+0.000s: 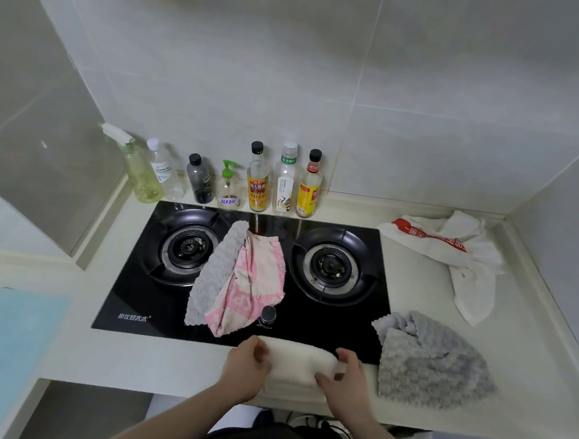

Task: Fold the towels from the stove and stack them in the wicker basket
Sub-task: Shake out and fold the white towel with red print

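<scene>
A cream towel (297,362), folded into a thick band, lies at the front edge of the black stove (132,297). My left hand (245,368) grips its left end and my right hand (347,377) pinches its right end. A pink patterned towel (256,282) and a grey towel (214,272) lie crumpled together between the two burners. Another grey fluffy towel (429,361) sits on the counter right of the stove. No wicker basket is in view.
Several bottles (258,179) line the back wall behind the stove. A white cloth with red print (450,246) lies at the back right of the counter. A stove knob (268,315) stands near the pink towel. A light blue mat (5,347) lies at the left.
</scene>
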Available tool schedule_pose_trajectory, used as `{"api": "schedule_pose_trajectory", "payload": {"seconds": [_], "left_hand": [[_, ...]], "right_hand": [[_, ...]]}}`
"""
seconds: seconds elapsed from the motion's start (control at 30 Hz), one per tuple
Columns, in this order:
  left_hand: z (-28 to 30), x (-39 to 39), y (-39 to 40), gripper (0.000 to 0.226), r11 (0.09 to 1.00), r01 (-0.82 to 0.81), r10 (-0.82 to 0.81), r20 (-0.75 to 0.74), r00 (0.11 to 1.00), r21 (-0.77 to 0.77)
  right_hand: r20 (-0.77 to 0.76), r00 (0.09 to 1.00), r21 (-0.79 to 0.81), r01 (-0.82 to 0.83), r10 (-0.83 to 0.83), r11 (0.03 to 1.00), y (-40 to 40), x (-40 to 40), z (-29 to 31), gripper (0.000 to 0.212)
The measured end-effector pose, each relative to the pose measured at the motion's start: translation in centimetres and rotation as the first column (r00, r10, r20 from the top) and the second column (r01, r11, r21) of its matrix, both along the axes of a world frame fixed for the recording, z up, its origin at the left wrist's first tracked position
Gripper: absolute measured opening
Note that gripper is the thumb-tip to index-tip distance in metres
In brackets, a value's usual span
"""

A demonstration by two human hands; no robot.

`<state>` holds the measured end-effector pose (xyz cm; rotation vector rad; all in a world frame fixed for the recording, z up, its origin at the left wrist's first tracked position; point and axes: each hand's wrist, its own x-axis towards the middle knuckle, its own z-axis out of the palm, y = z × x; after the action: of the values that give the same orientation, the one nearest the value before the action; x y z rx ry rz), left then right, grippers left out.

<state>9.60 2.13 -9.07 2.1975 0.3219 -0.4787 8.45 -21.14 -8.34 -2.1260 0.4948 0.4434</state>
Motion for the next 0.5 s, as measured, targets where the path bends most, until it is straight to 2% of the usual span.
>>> {"api": "schedule_pose_trajectory", "payload": {"seconds": [0.1, 0.27, 0.37, 0.5], "left_hand": [[-0.3, -0.5, -0.3, 0.02, 0.998, -0.037, 0.04, -0.065, 0.997, 0.054], [0.3, -1.1, -0.8, 0.015, 0.995, -0.099, 0.101, -0.154, 0.983, 0.02], [0.8, -2.1, -1.0, 0.016, 0.968, -0.219, 0.193, -0.191, 0.962, -0.126], [2.5, -4.2, -1.4, 0.014, 0.866, -0.352, 0.293, -0.21, 0.933, -0.356]], "right_hand": [[-0.087, 0.996, 0.008, -0.013, 0.014, 1.0, -0.8, -0.4, -0.8, 0.066], [-0.171, 0.982, -0.002, -0.079, 0.077, 0.997, -1.1, 0.1, -0.2, 0.057], [-0.212, 0.973, 0.058, -0.083, 0.094, 0.995, -1.5, 0.5, 0.2, 0.057], [-0.226, 0.972, 0.217, -0.02, 0.07, 0.976, -2.3, 0.2, 0.5, 0.048]]}}
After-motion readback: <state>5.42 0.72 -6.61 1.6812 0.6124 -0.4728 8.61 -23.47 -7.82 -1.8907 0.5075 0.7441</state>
